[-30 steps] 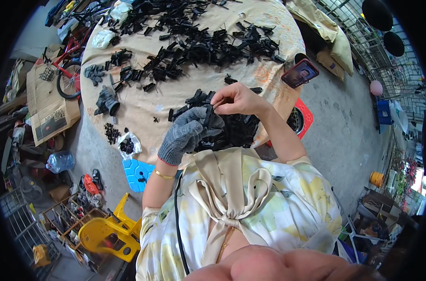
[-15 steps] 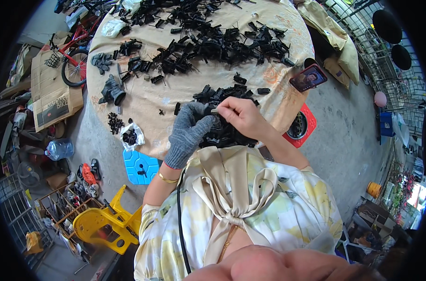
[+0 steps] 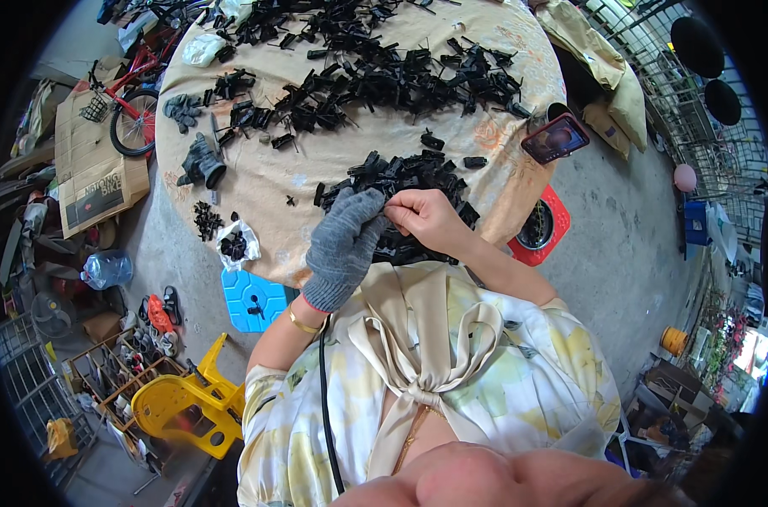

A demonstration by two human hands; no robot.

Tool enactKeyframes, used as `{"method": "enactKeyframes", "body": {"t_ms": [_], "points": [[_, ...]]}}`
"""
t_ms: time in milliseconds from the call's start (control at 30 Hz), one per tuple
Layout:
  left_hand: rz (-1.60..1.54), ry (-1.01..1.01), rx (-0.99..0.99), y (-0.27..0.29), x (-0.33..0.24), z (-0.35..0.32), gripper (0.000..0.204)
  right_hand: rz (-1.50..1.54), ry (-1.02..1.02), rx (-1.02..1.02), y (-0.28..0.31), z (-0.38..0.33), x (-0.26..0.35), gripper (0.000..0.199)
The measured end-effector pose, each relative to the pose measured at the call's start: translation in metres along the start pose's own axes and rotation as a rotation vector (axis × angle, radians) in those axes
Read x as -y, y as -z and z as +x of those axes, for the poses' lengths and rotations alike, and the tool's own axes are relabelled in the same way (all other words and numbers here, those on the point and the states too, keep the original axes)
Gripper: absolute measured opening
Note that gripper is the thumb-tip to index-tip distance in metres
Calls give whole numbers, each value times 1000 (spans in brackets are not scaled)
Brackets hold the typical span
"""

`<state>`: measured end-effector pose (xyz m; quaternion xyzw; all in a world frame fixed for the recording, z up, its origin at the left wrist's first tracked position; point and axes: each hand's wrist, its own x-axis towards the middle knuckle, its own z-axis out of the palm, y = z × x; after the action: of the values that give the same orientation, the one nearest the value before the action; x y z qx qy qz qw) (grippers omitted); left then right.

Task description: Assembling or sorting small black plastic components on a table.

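My left hand [image 3: 343, 241], in a grey knitted glove, is closed with its fingertips curled; whatever lies inside them is hidden. Against its fingertips my bare right hand [image 3: 428, 219] pinches thumb and forefinger together on something too small to make out. Both hands hover over the near heap of black plastic parts [image 3: 401, 173], which spreads in front of me on the cloth-covered table [image 3: 266, 190]. A larger heap of similar black parts with thin prongs [image 3: 409, 80] covers the far side.
Grey gloves [image 3: 202, 160] lie at the table's left, near small black pieces [image 3: 207, 221] and a white wrapper [image 3: 247, 243] holding more. A phone [image 3: 556, 139] leans at the right edge. Beside the table are a blue stool [image 3: 253, 302], a red stool [image 3: 560, 207] and a yellow chair [image 3: 190, 410].
My left hand has turned, its glove back now facing up and covering the black piece seen earlier. The small light strip at my right fingertips no longer shows. The right hand moved slightly down.
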<state>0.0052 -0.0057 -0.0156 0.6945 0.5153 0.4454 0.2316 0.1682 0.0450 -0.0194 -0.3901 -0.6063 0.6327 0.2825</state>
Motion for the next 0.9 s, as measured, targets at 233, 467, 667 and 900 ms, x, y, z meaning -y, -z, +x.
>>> {"method": "enactKeyframes", "body": {"t_ms": [233, 467, 667, 900], "points": [[-887, 542, -116, -6, 3, -3, 36, -111, 106, -46, 7, -7, 3, 16], [-1515, 762, 16, -5, 7, 5, 37, -126, 392, -160, 13, -11, 5, 19], [-969, 640, 279, -3, -3, -1, 46, -144, 437, -165, 10, -4, 2, 19], [-785, 619, 131, -15, -12, 4, 49, -103, 37, -89, 6, -3, 5, 17]]}}
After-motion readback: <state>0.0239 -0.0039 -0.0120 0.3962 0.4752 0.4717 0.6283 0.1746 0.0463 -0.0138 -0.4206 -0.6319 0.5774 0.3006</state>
